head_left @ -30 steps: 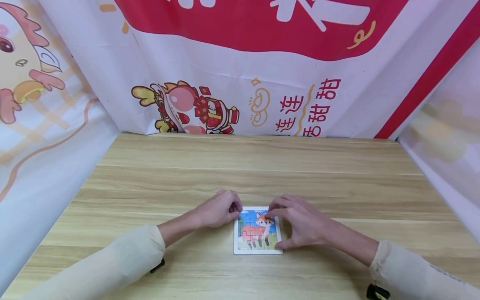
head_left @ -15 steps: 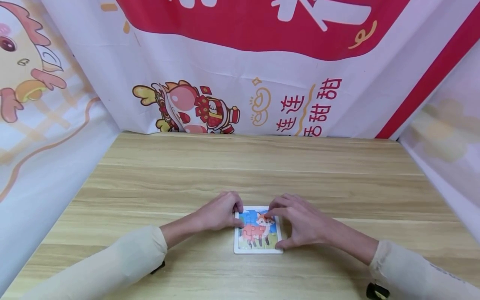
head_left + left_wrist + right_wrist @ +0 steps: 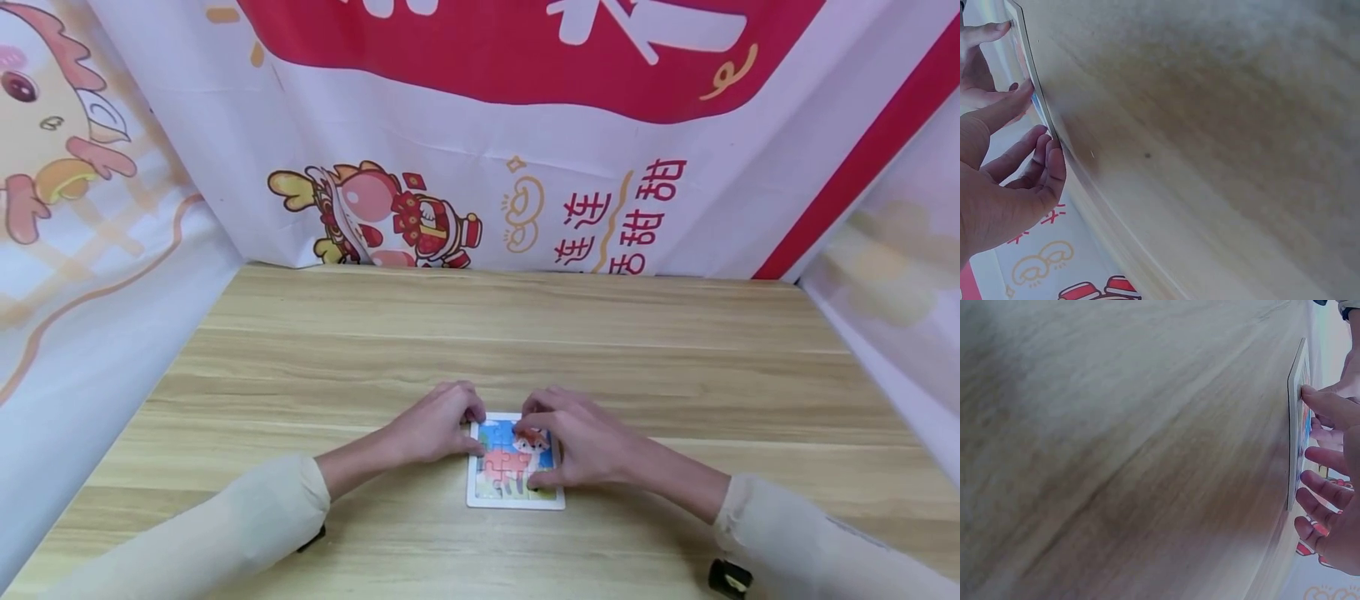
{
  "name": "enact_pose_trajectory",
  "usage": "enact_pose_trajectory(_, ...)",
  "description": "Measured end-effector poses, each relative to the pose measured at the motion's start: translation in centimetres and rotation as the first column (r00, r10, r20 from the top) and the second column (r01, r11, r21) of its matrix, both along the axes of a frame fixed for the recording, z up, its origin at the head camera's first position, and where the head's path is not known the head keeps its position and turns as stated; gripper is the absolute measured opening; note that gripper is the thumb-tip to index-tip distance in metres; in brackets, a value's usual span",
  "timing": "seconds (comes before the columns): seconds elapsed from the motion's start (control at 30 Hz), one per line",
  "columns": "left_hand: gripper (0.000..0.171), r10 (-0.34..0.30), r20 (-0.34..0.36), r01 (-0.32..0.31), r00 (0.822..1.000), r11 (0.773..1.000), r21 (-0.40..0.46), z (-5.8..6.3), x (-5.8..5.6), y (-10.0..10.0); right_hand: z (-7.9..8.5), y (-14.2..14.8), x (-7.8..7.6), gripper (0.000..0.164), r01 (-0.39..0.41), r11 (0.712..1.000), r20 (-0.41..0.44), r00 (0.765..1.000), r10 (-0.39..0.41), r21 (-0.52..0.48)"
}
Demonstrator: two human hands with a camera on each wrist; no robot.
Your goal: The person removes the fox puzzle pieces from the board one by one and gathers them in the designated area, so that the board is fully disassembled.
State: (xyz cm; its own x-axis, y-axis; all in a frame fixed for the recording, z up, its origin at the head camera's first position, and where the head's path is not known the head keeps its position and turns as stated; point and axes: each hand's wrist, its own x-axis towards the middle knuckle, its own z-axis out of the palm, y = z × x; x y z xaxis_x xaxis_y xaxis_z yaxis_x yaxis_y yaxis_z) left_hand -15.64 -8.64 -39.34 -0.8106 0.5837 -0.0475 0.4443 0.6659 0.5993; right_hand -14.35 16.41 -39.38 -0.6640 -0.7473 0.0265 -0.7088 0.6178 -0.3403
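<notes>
A small square jigsaw puzzle (image 3: 504, 460) of an orange fox on blue and green lies flat on the wooden table, its pieces set inside a white frame (image 3: 517, 504). At its left side, my left hand (image 3: 435, 423) holds the frame, fingertips bent against the edge and thumb over the pieces. My right hand (image 3: 592, 437) arches over the right part, thumb low near the fox's legs and fingertips by its head. In the right wrist view, the right thumb (image 3: 1329, 406) touches the puzzle's face while the other fingers are spread and gently bent.
The wooden tabletop (image 3: 375, 333) stretches around the puzzle to a white and red printed cloth (image 3: 450, 125) at the back. Printed cloths also hang at the left (image 3: 112, 233) and right sides. Pale sleeves cover both forearms.
My right hand has moved left, from the puzzle's right edge to further over its face. The left thumb has come down onto the left side of the puzzle.
</notes>
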Motion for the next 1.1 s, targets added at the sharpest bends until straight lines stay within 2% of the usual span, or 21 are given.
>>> enact_pose_trajectory(0.2, 0.031, 0.013, -0.006, -0.013, 1.0, 1.0, -0.002, 0.0, 0.2, 0.0, 0.3, 0.8, 0.2, 0.073, 0.014, 1.0, 0.059, 0.998, -0.015, 0.009)
enact_pose_trajectory(0.4, 0.033, 0.01, -0.001, -0.01, 1.0, 1.0, 0.008, 0.1, 0.0, -0.1, 0.4, 1.2, 0.3, 0.081, 0.012, 0.999, 0.065, 0.998, -0.014, 0.034)
enact_pose_trajectory(0.67, 0.034, -0.002, -0.004, 0.002, 1.0, 1.0, 0.017, 0.0, -0.2, -0.1, 0.5, 1.1, 0.1, 0.082, 0.018, 0.998, 0.107, 0.994, -0.024, 0.055)
enact_pose_trajectory(1.1, 0.036, 0.016, 0.017, -0.016, 1.0, 1.0, 0.021, 0.0, -0.4, -0.1, 0.8, 0.9, 0.1, 0.09, 0.018, 0.997, 0.111, 0.993, -0.027, 0.081)
